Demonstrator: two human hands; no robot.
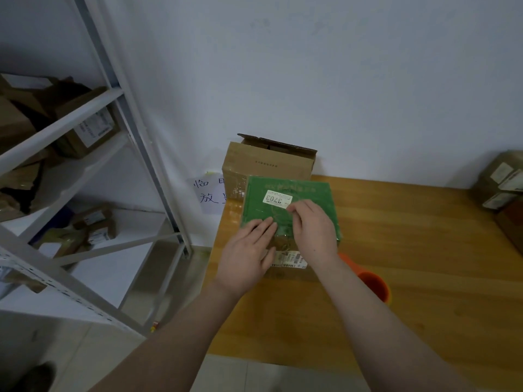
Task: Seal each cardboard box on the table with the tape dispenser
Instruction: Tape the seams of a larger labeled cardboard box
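Observation:
A green box point(305, 190) with a white "3703" sticker lies on the wooden table point(424, 264) near its left edge. Both hands rest flat on its top. My left hand point(249, 250) presses the near left part, fingers together and spread over the lid. My right hand point(314, 227) lies on the middle with its fingertips near the sticker. Behind the green box stands a brown cardboard box point(266, 165) with one flap raised. An orange tape dispenser point(373, 284) sits on the table beside my right forearm, partly hidden by it.
More brown boxes with labels point(503, 182) sit at the table's right edge. A grey metal shelf rack point(85, 137) holding several parcels stands to the left. A paper note point(208, 193) hangs on the wall behind the table's left corner.

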